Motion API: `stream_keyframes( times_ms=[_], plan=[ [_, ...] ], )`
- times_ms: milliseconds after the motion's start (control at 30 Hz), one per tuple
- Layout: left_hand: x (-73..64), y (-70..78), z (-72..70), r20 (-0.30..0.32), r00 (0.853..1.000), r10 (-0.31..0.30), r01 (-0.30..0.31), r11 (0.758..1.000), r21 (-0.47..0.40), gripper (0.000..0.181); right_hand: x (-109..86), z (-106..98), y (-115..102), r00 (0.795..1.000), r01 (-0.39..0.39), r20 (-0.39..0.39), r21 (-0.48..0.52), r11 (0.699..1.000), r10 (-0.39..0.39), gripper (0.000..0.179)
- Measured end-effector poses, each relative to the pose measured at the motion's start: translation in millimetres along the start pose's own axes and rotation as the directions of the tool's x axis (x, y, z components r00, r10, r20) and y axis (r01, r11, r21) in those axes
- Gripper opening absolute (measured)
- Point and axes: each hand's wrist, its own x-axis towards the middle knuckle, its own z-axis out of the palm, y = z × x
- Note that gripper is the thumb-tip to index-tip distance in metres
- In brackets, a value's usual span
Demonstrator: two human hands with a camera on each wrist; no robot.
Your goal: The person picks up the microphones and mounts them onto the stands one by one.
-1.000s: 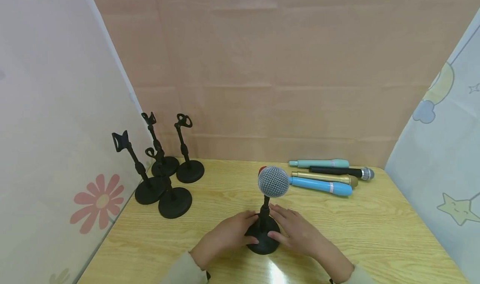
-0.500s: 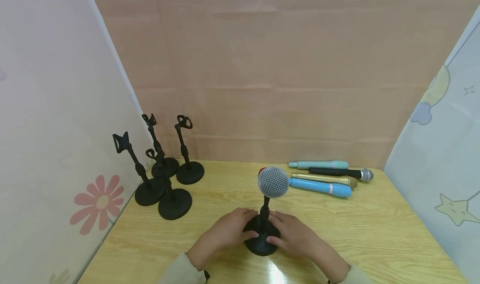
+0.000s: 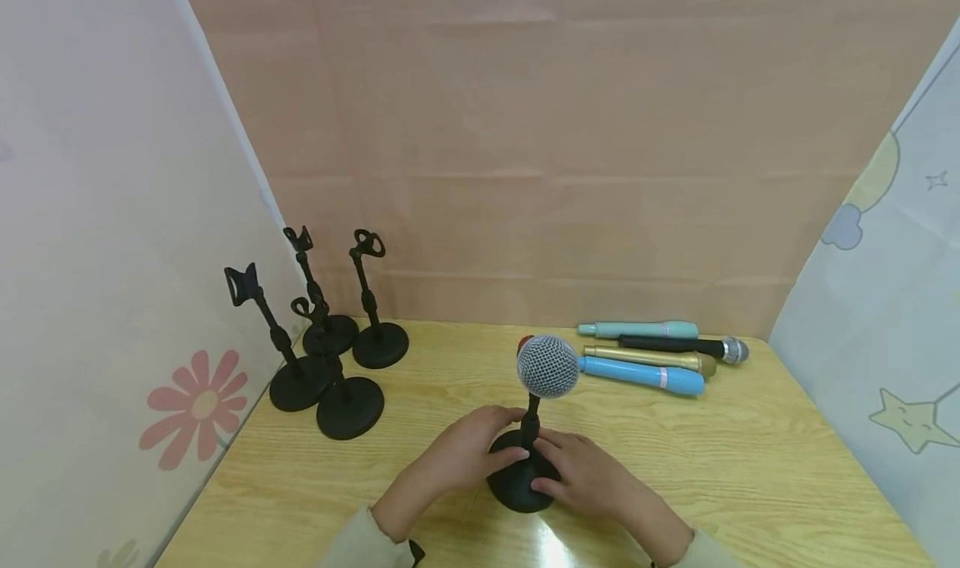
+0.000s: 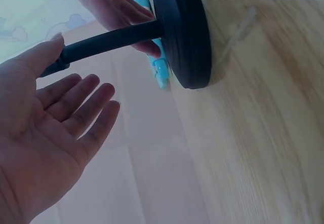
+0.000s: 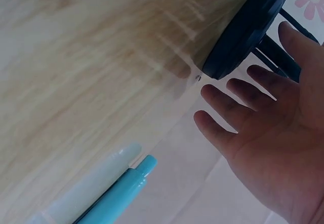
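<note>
A microphone (image 3: 548,366) with a silver mesh head sits on a black desk stand (image 3: 519,495), which stands upright near the front of the table. A bit of red shows behind the mesh; the rest of its handle is hidden. To the left of the stand's pole is my left hand (image 3: 463,454), its thumb along the pole and its fingers loosely extended in the left wrist view. From the other side my right hand (image 3: 588,475) reaches over the round base, fingers relaxed and spread. Neither hand's fingers curl around the stand (image 5: 248,29).
Several black microphone stands (image 3: 350,408) without microphones are grouped at the back left. At the back right lie a mint microphone (image 3: 637,329), a black one (image 3: 671,344), a gold one (image 3: 648,356) and a blue one (image 3: 642,371). A tan backdrop (image 3: 525,176) rises behind the table.
My left hand has shifted slightly forward and inward, its thumb rising from the base toward the pole. My right hand has slid slightly toward me. The stand has barely moved.
</note>
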Motion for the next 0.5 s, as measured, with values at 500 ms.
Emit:
stream_keyframes(
  times_ms=[500],
  plan=[
    [4.8,11.2,-5.6,-0.068,0.996,0.058,-0.070,0.980,-0.188,0.044,0.8,2,0,0.999,0.018,0.031,0.018,1.000,-0.019,0.060]
  ],
)
